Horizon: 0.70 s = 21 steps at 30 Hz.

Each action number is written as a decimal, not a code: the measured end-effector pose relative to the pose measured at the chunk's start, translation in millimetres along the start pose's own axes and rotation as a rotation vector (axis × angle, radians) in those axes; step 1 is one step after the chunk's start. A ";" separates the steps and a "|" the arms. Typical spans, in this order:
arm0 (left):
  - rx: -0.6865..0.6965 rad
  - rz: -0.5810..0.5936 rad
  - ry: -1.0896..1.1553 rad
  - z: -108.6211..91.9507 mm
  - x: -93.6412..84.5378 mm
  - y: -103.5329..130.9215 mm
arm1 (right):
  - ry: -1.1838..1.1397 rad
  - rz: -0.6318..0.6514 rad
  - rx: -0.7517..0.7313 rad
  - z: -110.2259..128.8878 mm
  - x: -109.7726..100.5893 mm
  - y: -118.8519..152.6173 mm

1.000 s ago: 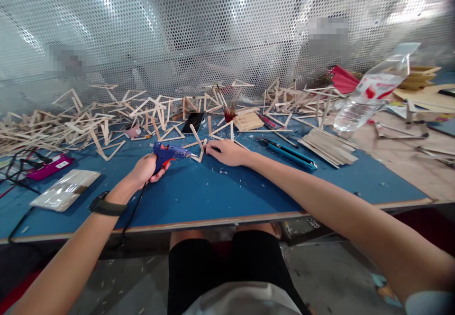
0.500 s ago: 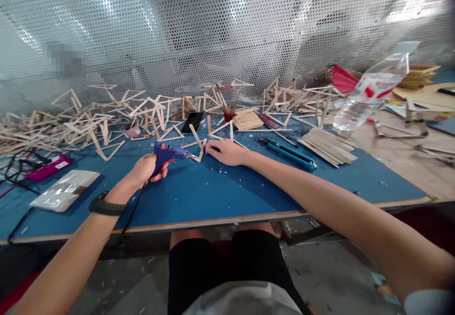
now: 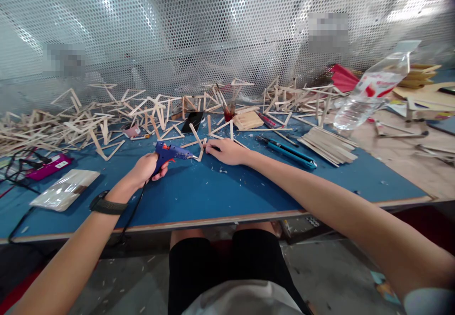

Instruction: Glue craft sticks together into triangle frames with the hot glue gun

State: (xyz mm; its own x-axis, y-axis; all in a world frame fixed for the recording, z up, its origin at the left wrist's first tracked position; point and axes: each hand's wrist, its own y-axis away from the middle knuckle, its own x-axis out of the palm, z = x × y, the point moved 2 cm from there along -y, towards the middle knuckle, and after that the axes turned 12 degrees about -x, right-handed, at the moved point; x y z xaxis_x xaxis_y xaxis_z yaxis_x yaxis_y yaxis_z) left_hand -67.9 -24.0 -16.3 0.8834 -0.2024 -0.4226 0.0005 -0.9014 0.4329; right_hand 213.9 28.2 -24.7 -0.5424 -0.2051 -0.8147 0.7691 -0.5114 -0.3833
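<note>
My left hand [image 3: 151, 167] is wrapped round the grip of a blue glue gun [image 3: 170, 152], whose nozzle points right. Its tip is close to the lower end of a small frame of joined wooden sticks [image 3: 195, 134]; whether it touches cannot be made out. At that same joint, my right hand [image 3: 225, 152] pinches the stick frame between its fingertips, resting low over the blue board. The other fingers are curled, and the exact grip is partly hidden.
Joined stick frames [image 3: 71, 130] pile along the back. Right of my hand lie a blue cutter [image 3: 289, 152] and loose sticks [image 3: 329, 145]. A plastic bottle [image 3: 373, 92] leans at the right. At left are a purple power strip [image 3: 50, 167], cables and a clear packet [image 3: 66, 190].
The glue gun has shifted slightly to the right, its nozzle now nearer the joint of the stick frame. My right hand has hardly moved.
</note>
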 end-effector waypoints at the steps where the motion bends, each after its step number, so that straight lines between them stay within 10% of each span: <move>1: -0.005 -0.022 0.022 -0.5 0.1 0.7 | 0.002 0.002 0.005 0.4 -0.2 -0.1; 21: -0.045 -0.098 0.051 -4.5 3.5 1.8 | 0.012 0.003 0.003 0.7 0.0 -0.8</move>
State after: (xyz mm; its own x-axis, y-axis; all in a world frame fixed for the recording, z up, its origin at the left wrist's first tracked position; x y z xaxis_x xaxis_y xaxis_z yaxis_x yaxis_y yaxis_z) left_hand -62.8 -24.6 -13.4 0.9006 -0.0934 -0.4245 0.1081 -0.8978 0.4269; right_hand 213.1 28.1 -24.1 -0.5359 -0.1971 -0.8209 0.7700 -0.5128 -0.3795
